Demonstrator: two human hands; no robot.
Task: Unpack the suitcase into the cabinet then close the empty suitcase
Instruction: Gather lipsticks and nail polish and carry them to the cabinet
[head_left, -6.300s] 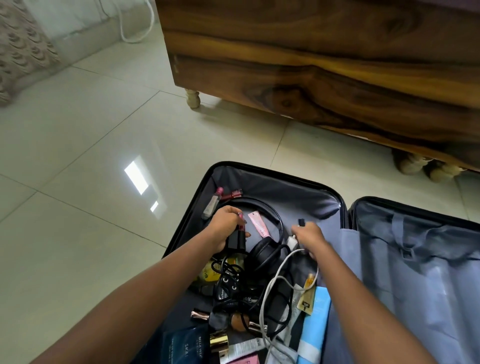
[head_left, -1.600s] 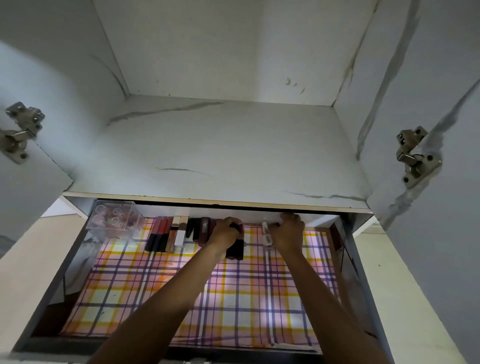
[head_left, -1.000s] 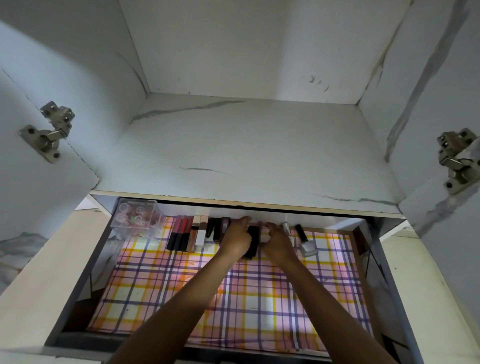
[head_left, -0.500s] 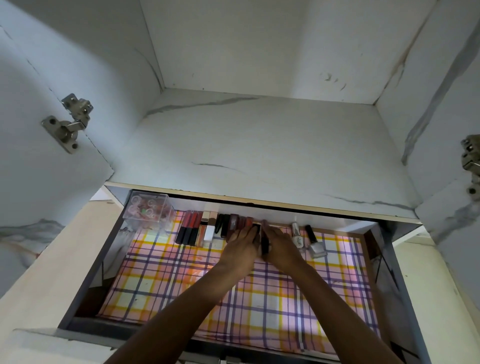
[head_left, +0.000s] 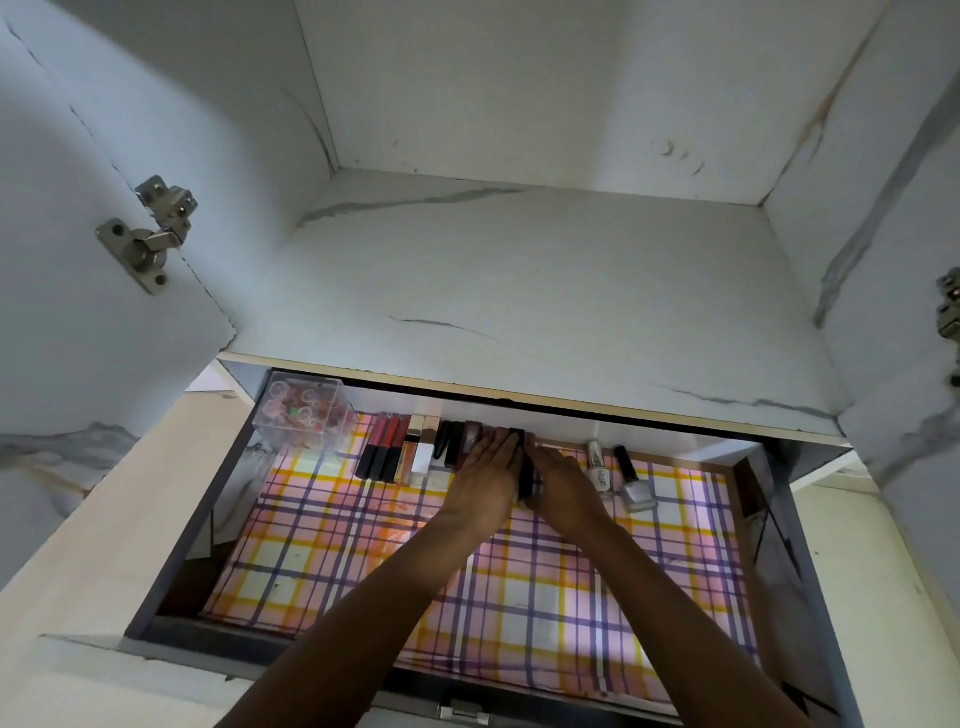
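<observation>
Head view, looking down into an open drawer: the left hand lies with its fingers straight and together. They rest flat against the left side of a dark cosmetic case. The right hand meets the case from the other side, so the case stands upright, sandwiched between the two hands. The right hand's fingers are tucked behind the case, and I cannot tell whether they curl round it or only press.

The case sits at the back of the drawer, at the right end of a row of lipsticks and gloss tubes lined up side by side. Just right of the right hand lie two nail polish bottles, their caps pointing to the back. A clear plastic box of small round items stands in the back left corner.

All of this rests on a plaid liner covering the floor of the drawer. Above it is the white marbled shelf of the cabinet, with a metal hinge on the left wall.
</observation>
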